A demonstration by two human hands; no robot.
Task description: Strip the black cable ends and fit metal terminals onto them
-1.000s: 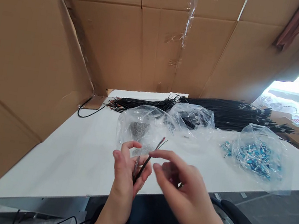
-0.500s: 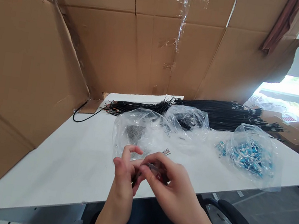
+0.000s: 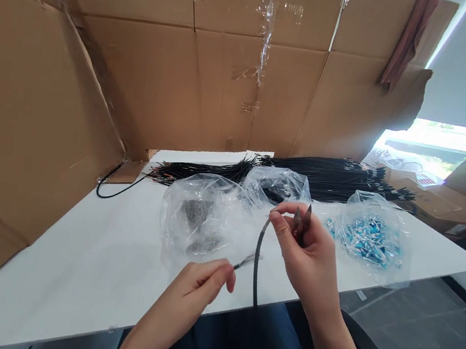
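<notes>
Both hands have separated since a moment ago; the left hand [image 3: 200, 277] now pinches a thin wire end [image 3: 245, 261] low over the white desk [image 3: 95, 247]; the right hand [image 3: 307, 250], higher, has its grip closed on a black cable [image 3: 258, 254]; behind lie clear bags [image 3: 204, 220] and a black wire bundle [image 3: 337, 178].

We see a bright scene lit by daylight. The light comes from the window [image 3: 432, 147] at the right, which is so strong that it looks almost white. The white table [image 3: 84, 257] reflects this light evenly and has only soft, weak shadows. The clear plastic bags [image 3: 209, 217] show small shiny spots of glare. The cardboard wall [image 3: 142, 79] is darker at the left side. Straight lines bend near the edges, because the lens is wide. The right hand [image 3: 307, 250] is a little blurred; the rest is sharp enough.
</notes>
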